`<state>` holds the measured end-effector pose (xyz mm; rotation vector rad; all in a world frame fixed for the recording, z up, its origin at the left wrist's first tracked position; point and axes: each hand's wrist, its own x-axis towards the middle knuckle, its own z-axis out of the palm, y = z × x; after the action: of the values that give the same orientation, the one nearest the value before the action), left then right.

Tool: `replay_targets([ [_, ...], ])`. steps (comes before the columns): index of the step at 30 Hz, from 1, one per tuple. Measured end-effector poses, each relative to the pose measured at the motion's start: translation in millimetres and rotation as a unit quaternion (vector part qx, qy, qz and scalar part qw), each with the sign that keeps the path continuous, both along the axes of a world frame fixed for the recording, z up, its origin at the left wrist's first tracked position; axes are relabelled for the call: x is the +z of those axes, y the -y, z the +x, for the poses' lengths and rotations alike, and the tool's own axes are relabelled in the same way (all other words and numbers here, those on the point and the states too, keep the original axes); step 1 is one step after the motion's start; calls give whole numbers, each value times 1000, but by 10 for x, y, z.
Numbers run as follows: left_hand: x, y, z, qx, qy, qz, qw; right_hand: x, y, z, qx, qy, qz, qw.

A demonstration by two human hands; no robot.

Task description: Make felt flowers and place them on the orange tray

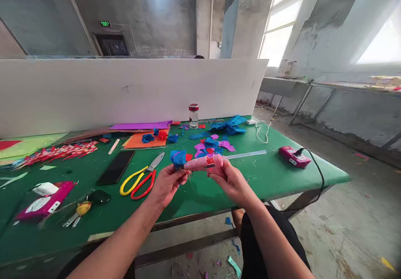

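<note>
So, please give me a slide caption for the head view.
Left hand with blue paper, right hand with pink tool, above a green table.

This looks like a craft workshop to me. I see bare concrete walls [163,20], scissors [142,176] and coloured paper [147,140].

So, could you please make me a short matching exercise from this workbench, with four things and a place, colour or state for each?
1. Scissors
2. Glass jar
3. Phone
4. Pink glue gun

A. Held in the right hand
B. Yellow and red handles
C. Lying flat, just left of the scissors
D. Upright, with a red lid

Right pairs: 1-B, 2-D, 3-C, 4-A
</note>
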<state>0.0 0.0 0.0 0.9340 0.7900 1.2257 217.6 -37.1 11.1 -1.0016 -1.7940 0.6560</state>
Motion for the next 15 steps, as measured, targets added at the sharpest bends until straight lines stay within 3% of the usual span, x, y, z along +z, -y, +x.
replay_targets([
  [15, 23, -3, 20, 0, 11, -15, 1000, 2, -2, 16, -21, 8, 33, 999],
])
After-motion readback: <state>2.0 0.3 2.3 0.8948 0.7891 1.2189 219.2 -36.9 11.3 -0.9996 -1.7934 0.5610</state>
